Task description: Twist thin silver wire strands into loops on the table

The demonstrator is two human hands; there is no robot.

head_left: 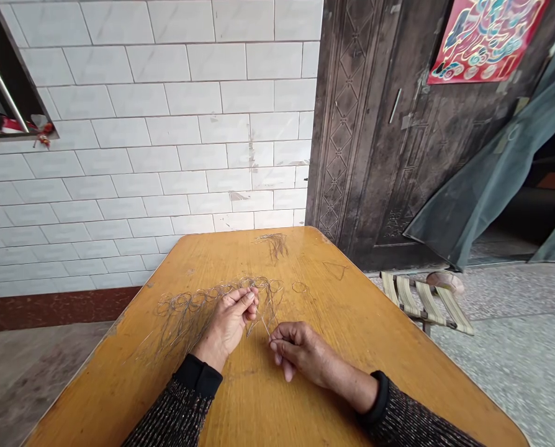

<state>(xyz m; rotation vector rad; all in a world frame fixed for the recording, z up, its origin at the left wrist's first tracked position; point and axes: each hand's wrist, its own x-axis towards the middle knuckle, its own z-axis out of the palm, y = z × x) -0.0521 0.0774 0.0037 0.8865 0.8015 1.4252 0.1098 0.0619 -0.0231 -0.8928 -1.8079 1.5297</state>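
My left hand (pixel 233 316) is closed in a pinch on a thin wire (pixel 265 325), over the middle of the wooden table (pixel 277 403). The same wire runs down to my right hand (pixel 298 349), whose thumb and forefinger grip its lower end. Behind and left of my left hand lies a row of looped wires (pixel 184 302), their round loops to the back and straight tails toward me. One single wire loop (pixel 300 287) rests a little to the right of that row. The fingers hide part of the held wire.
A small bundle of wires (pixel 277 244) lies near the table's far edge, with a bent wire (pixel 336 270) to its right. Beyond stands a white tiled wall (pixel 189 130) and a dark door (pixel 365 136). A strapped folding stool (pixel 426 301) is right of the table.
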